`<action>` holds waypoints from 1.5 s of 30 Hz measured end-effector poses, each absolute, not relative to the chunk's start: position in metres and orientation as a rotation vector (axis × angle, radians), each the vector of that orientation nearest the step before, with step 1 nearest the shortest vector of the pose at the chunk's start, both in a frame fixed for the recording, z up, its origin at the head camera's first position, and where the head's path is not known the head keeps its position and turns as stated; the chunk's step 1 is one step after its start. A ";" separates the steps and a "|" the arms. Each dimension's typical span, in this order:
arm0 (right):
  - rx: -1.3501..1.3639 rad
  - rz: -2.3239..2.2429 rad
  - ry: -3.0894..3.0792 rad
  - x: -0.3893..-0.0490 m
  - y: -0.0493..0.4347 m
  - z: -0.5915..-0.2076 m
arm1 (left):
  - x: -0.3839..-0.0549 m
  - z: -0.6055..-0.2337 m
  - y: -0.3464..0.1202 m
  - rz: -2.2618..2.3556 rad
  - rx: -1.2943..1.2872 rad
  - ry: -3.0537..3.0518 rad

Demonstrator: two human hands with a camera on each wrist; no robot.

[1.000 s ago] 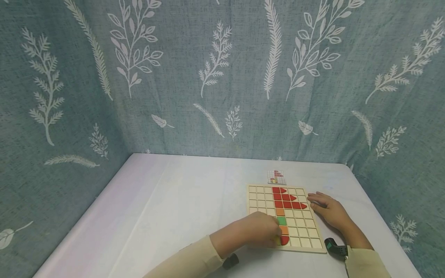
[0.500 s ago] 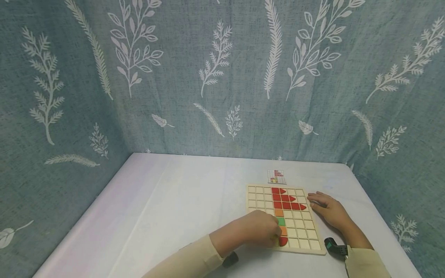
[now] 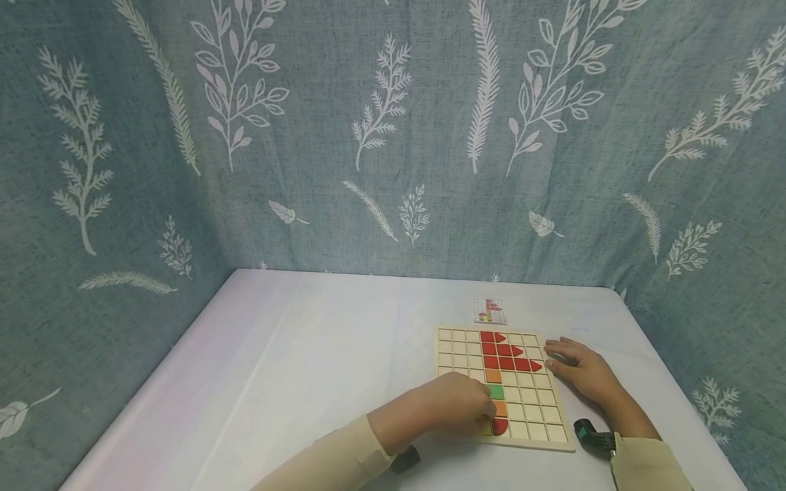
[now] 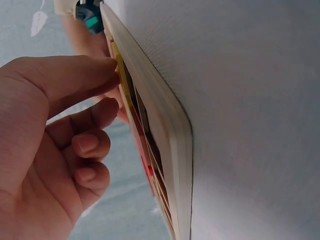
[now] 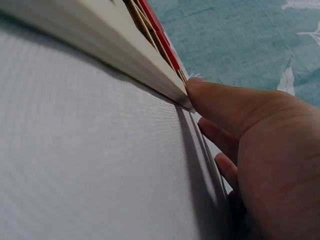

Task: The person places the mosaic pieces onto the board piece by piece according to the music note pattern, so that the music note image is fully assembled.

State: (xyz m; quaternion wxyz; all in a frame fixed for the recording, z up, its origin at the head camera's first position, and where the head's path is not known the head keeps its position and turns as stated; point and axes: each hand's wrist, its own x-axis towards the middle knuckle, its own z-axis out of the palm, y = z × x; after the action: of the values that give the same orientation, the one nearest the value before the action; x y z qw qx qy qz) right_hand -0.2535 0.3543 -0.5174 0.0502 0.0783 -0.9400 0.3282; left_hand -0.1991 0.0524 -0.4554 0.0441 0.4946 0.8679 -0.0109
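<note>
A wooden grid board [image 3: 536,436] lies flat on the white table, with red, orange, green and yellow tiles in its cells. Over its near-left part is my left hand [image 3: 460,404], thumb and forefinger pinching a yellow tile [image 4: 120,56] at the board's near edge; the other fingers curl loosely. The hand hides much of that corner in the head view. To its right, a rounded red tile [image 3: 500,427] fills a cell. My right hand [image 3: 583,372] rests beside the board's right edge, fingers relaxed, its thumb [image 5: 212,95] touching the rim.
Beyond the board lies a small pattern card [image 3: 489,311] showing a grid with coloured shapes. A dark wrist device [image 3: 592,436] sits at my right wrist, another [image 3: 405,460] below the left. Leaf-patterned fabric [image 3: 393,136] stands behind the table.
Very little differs. The left hand stays on the same spot with slight finger movement, baring a bit of yellow beside the rounded red tile. The right hand keeps its place.
</note>
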 end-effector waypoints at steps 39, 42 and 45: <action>0.181 0.938 -2.937 -0.250 0.348 -0.512 | -0.205 -0.447 -0.027 0.172 1.194 2.730; 0.181 0.923 -2.942 -0.250 0.348 -0.512 | -0.203 -0.447 -0.048 0.180 1.088 2.758; 0.184 0.927 -2.945 -0.250 0.347 -0.513 | -0.200 -0.447 -0.067 0.192 1.023 2.776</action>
State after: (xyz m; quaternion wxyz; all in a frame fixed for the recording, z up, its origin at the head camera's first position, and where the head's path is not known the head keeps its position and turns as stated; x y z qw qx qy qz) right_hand -0.2497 0.3469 -0.5126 0.0244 0.0595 -0.9519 0.2996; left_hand -0.2003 -0.0668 -0.4470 0.0884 0.3437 0.9327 0.0647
